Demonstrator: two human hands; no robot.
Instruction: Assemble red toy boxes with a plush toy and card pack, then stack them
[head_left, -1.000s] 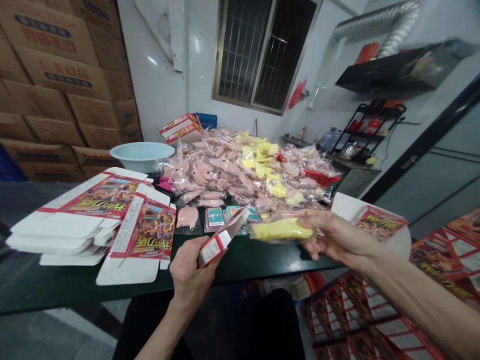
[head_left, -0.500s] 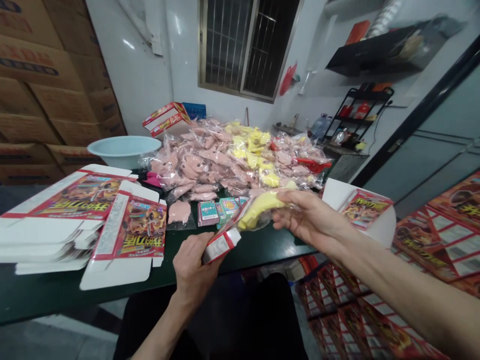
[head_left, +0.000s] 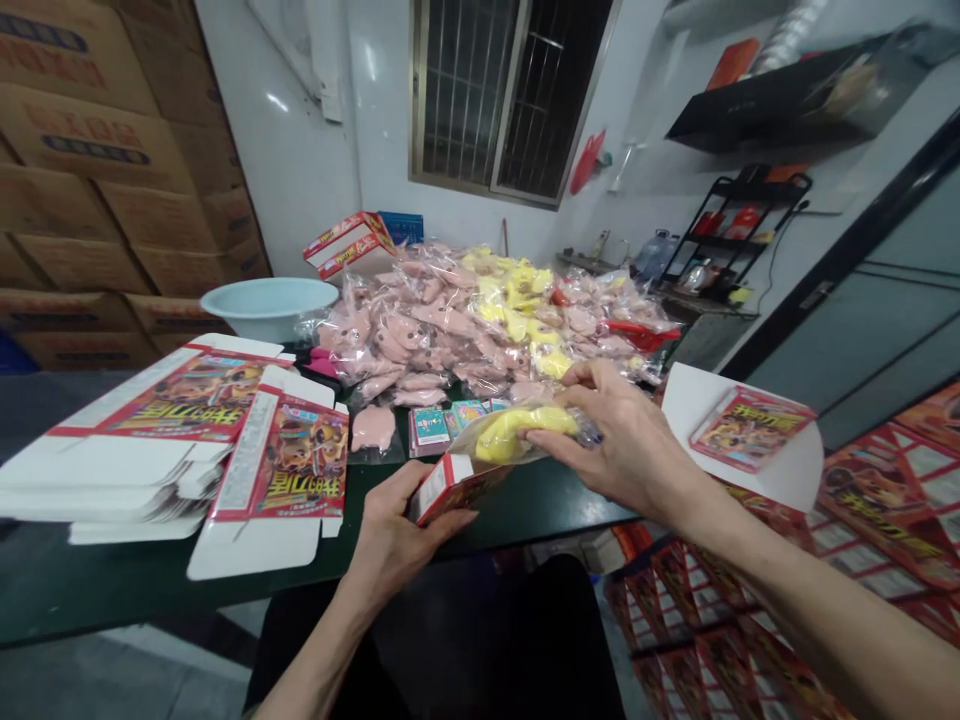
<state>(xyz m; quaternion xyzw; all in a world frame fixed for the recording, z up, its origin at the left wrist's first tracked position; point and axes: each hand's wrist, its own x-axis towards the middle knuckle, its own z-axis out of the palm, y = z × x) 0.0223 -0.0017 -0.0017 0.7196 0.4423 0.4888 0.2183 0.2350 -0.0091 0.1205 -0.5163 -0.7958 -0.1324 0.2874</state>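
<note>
My left hand (head_left: 397,535) is closed around a red printed carton (head_left: 457,486), whose open end faces right. In my right hand (head_left: 619,435) is a bagged yellow toy (head_left: 517,432), pinched between thumb and fingers. The toy lies at the carton's open end; how far it reaches inside I cannot tell. Behind the hands spreads a pile of bagged pink toys (head_left: 405,330), with bagged yellow toys (head_left: 517,300) among them. A single bagged pink piece (head_left: 373,428) and small teal card packs (head_left: 430,426) lie just beyond the carton.
Flattened red-and-white cartons (head_left: 274,470) are stacked on the green table (head_left: 292,590) at left. A pale blue basin (head_left: 270,310) stands behind them. At right sits a white tray (head_left: 690,400) holding a printed box (head_left: 750,430). Many filled-looking cartons (head_left: 712,640) cover the floor at right.
My right hand has brought the bagged yellow toy down and level against the carton's open end. The carton has turned in my left hand, showing more of its printed side.
</note>
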